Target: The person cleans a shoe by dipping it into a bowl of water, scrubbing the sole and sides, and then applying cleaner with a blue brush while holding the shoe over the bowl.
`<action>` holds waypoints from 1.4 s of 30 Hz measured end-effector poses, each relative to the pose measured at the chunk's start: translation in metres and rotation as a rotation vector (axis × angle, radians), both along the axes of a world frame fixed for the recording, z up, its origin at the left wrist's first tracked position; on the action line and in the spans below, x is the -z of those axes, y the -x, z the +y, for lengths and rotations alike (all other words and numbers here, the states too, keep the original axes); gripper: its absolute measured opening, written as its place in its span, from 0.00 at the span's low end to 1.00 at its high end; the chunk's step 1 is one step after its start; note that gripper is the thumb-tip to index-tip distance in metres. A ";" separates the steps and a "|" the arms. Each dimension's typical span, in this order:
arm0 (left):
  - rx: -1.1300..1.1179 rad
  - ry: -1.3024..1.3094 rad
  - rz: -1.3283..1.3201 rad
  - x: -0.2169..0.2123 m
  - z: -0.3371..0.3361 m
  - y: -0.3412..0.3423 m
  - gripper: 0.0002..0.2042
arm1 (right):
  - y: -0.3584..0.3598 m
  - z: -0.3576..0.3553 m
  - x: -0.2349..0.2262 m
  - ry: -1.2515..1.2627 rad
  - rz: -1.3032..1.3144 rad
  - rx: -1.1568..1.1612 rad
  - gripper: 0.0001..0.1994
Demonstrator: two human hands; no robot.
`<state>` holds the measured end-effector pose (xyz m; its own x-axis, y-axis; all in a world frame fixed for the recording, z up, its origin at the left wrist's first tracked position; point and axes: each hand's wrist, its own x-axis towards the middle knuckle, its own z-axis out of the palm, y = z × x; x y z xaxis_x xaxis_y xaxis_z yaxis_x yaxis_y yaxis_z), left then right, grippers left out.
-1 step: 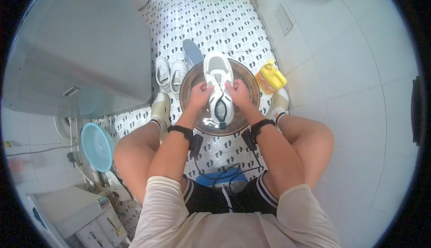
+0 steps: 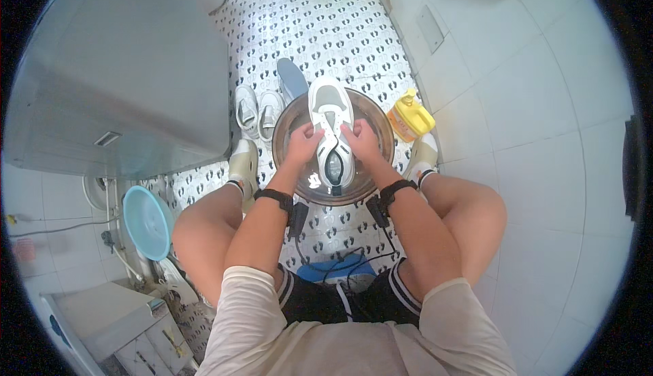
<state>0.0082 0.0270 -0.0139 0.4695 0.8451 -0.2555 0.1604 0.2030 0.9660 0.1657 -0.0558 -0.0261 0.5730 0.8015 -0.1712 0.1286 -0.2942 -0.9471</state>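
Observation:
A white and grey sneaker is held over a brown see-through basin, its toe pointing away from me. My left hand grips the shoe's left side, thumb on the upper. On the opposite side my right hand grips it too, thumb also on top. The shoe's opening, with a dark-edged collar, faces me. Bright reflections show at the bottom of the basin. Fingers beneath the shoe are hidden.
Left of the basin stand two white shoes, with a grey-blue insole behind. A yellow jug stands at the right by the tiled wall. A large grey cabinet-like appliance and a turquoise basin are at left.

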 end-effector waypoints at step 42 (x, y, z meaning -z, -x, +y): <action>0.171 0.230 0.426 0.014 -0.010 0.003 0.23 | -0.013 -0.018 0.027 0.550 -0.174 -0.328 0.28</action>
<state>0.0050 0.0169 -0.0274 0.4101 0.6648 -0.6244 0.5792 0.3390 0.7413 0.1782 -0.0742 -0.0527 0.3704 0.7611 -0.5324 0.4314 -0.6486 -0.6271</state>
